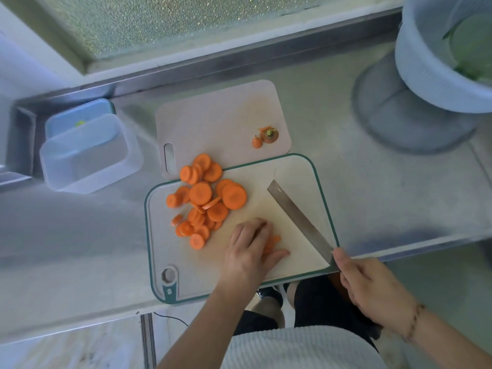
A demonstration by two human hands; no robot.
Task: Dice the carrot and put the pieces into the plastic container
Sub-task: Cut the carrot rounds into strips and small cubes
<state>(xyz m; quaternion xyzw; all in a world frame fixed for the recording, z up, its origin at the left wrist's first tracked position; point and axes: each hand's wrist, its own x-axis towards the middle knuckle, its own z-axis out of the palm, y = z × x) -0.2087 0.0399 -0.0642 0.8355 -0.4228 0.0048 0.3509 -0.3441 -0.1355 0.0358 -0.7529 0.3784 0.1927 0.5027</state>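
Round orange carrot slices [206, 202] lie in a loose heap on the left half of a cream cutting board [292, 177] with a teal rim — a few spill over its far edge onto a second, pinkish board [213, 123] behind it. A small stack of slices [271, 242] sits under the left hand [247, 251], whose fingers are curled over them, pressed close together, thumb stretched out to the right. The right hand [372, 286] grips the handle of a cleaver [300, 219] at the board's near right corner; its fingers wrap the handle, which is mostly hidden. The flat steel blade, rectangular with a small hole near its far end, lies slanted across the board's right side, well apart from the heap.

On the pink board's far right corner rest the carrot top [269, 135] and a small tip [256, 141]. To the left, on the steel counter [386, 182], stands a clear plastic container [87, 158], rectangular with rounded corners; its lid [77, 117] lies just behind it. At far right a pale blue bowl [431, 62] holding something green stands on a grey mesh basket [399, 115].
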